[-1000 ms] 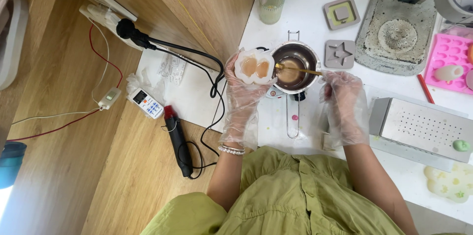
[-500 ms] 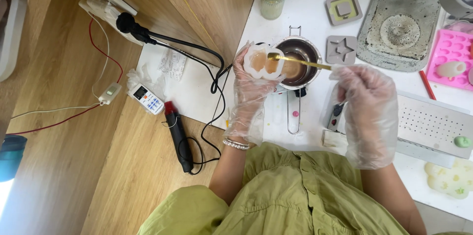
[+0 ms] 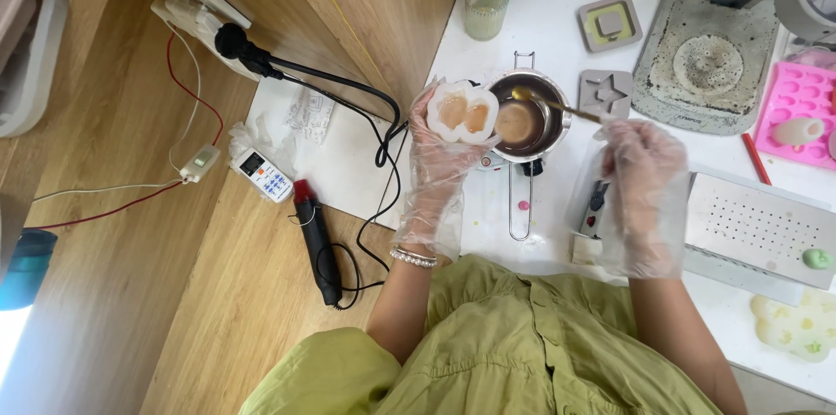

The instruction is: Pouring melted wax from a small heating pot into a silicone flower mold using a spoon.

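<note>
A home craft corner is showing itself here: silicone moulds are lying across a white table, a small melting pot is sitting there, beside a wooden floor.

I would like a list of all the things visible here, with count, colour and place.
mould: one, white, brown filling, in left hand
spoon: one, gold, over pot
pot: one, metal, brown liquid, table centre
star mould: one, grey, right of pot
square mould: one, grey, behind star
glass: one, clear, table back
pink tray: one, right edge
heat gun: one, black, floor
remote: one, white, floor
left hand: gloved, holds mould
right hand: gloved, holds spoon
</note>
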